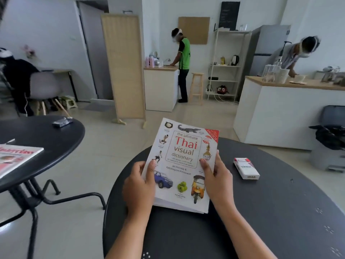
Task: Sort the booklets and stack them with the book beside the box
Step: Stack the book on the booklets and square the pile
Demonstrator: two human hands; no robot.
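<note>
A white paperback book (183,161) titled "the ultimate Thai visual dictionary" is held tilted above the near round black table (261,221), cover facing me. My left hand (139,186) grips its left edge and my right hand (217,176) grips its right edge, thumbs on the cover. A small white and red box (246,168) lies on the table just right of the book. A red and white booklet (15,157) lies on a second black table (46,135) at the far left.
A small dark packet (62,122) lies on the left table. Two people work at counters in the background. A folding wooden screen (124,68), a stool (196,88), a white counter (289,113) and a printer (330,146) with a black bag stand around.
</note>
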